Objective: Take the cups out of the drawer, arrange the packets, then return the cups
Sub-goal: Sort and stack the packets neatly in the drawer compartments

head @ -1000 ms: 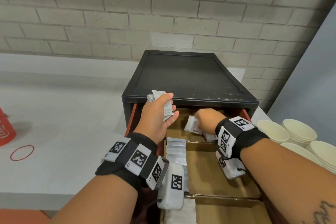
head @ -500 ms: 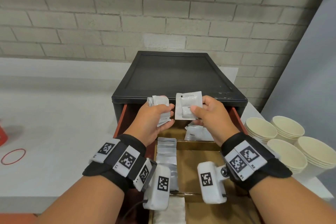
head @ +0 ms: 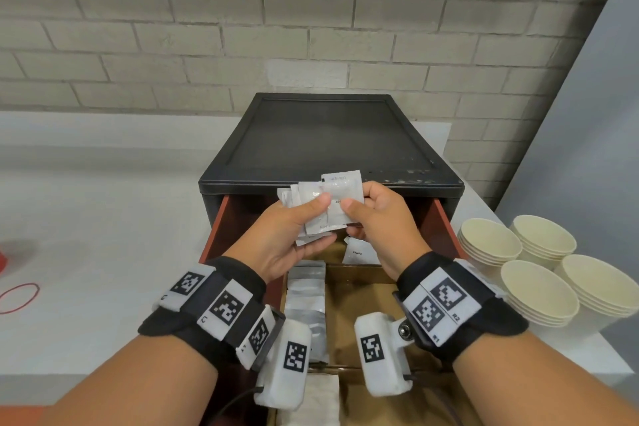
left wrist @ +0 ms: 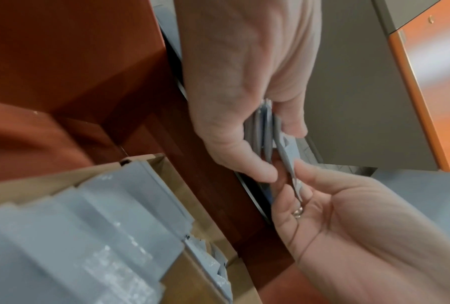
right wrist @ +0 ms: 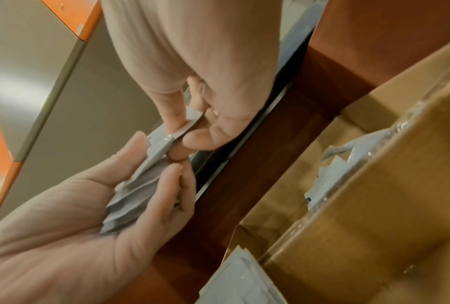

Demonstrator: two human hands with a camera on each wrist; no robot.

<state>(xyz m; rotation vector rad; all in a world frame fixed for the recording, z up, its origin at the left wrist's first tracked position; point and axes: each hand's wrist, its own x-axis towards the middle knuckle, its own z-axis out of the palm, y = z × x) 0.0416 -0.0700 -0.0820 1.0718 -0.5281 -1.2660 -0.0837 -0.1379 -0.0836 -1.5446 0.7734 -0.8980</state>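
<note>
Above the open drawer (head: 439,228), my left hand (head: 316,220) grips a fanned stack of white packets (head: 307,195). My right hand (head: 352,218) pinches one more packet (head: 342,183) between thumb and fingers and lays it against that stack. The left wrist view shows the stack (left wrist: 264,127) edge-on in my left hand (left wrist: 278,156), with my right hand (left wrist: 296,181) meeting it from below. In the right wrist view the pinched packet (right wrist: 166,142) touches the stack (right wrist: 132,197). Stacks of cream paper cups (head: 491,242) stand on the counter right of the drawer.
A black cabinet (head: 328,138) sits over the drawer against a brick wall. Cardboard dividers (head: 359,270) split the drawer; a row of silver packets (head: 306,301) lines its left lane and a loose packet (head: 358,252) lies at the back. A red rubber band (head: 17,297) lies on the white counter.
My right hand lifted a packet out of the drawer's back compartment and brought it up and left onto the stack in my left hand. The left hand lowered a little.
</note>
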